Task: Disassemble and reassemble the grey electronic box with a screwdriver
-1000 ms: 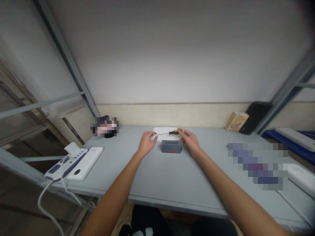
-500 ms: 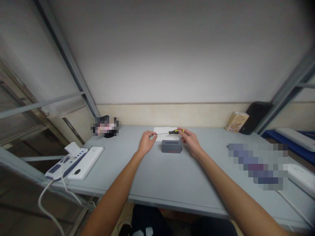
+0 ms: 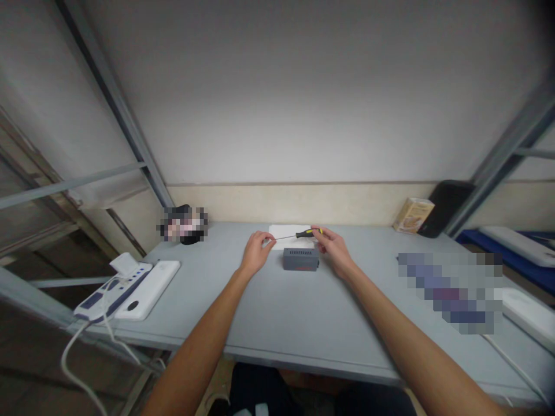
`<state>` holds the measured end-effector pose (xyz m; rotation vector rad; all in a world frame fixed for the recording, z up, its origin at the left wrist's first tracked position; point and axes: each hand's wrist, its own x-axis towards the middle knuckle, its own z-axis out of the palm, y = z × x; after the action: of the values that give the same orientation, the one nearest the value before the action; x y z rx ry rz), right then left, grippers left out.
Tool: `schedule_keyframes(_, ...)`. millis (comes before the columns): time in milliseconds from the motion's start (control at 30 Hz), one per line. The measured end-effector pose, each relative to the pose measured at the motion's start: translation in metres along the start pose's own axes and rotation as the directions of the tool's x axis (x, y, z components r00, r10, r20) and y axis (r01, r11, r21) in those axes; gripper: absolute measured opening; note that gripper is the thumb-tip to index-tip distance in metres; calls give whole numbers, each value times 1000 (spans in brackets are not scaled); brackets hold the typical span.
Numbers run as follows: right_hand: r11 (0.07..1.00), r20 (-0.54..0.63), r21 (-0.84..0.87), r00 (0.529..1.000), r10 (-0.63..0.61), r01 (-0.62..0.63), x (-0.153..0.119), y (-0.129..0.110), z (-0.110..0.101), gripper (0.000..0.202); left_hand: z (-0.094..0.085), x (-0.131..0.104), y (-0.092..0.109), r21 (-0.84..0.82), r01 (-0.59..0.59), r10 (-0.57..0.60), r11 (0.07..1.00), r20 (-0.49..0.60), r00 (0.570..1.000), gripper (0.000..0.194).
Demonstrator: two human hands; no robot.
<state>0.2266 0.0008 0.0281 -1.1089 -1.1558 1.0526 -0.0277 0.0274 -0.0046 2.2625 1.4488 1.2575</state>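
Observation:
A screwdriver (image 3: 304,233) with a black and yellow handle lies level between my hands, its thin shaft pointing left. My right hand (image 3: 332,245) grips the end of the handle. The fingers of my left hand (image 3: 259,249) are pinched at the tip of the shaft; whether a small piece such as a screw is there is too small to tell. Just below the screwdriver sits a dark grey box (image 3: 300,260) with a row of vent slots on top and red marking on its front. Behind it, a white sheet (image 3: 286,230) lies on the desk.
On the grey desk (image 3: 303,323), a power strip (image 3: 115,292) and a white power bank (image 3: 150,289) lie at left, with cables over the edge. A yellow carton (image 3: 413,215) and a black case (image 3: 446,207) lean at back right. Blurred-out items lie at both sides.
The view has shifted very slightly. Both hands keep the same hold on the screwdriver, and the grey box has not moved on the desk.

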Motion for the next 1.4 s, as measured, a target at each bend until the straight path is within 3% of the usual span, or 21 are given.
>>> schedule_keyframes(600,992,-7,-85,995,-95,94,0,-4,0,51,-8,-4,14,161,-152,134,975,120,984,13)
schedule_keyframes(800,988,-16,-106,993,-115,113,1,-3,0,58,-8,-3,16,131,-149,137,980,97,986,11)
schedule_keyframes(1000,983,-37,-127,989,-140,135,3,-3,-4,57,-6,-1,15,35,-80,80,996,19,997,20)
schedule_keyframes(1167,982,-147,-95,974,-175,162,7,-10,-10,54,-7,1,21,-157,-13,8,987,-31,999,29)
schedule_keyframes(1267,978,-214,-21,954,-208,208,11,-15,-17,51,-11,1,29,-350,52,-41,935,39,998,33)
schedule_keyframes(1400,963,-251,64,938,-240,263,14,-22,-26,47,-16,1,38,-564,167,-52,809,215,975,29)
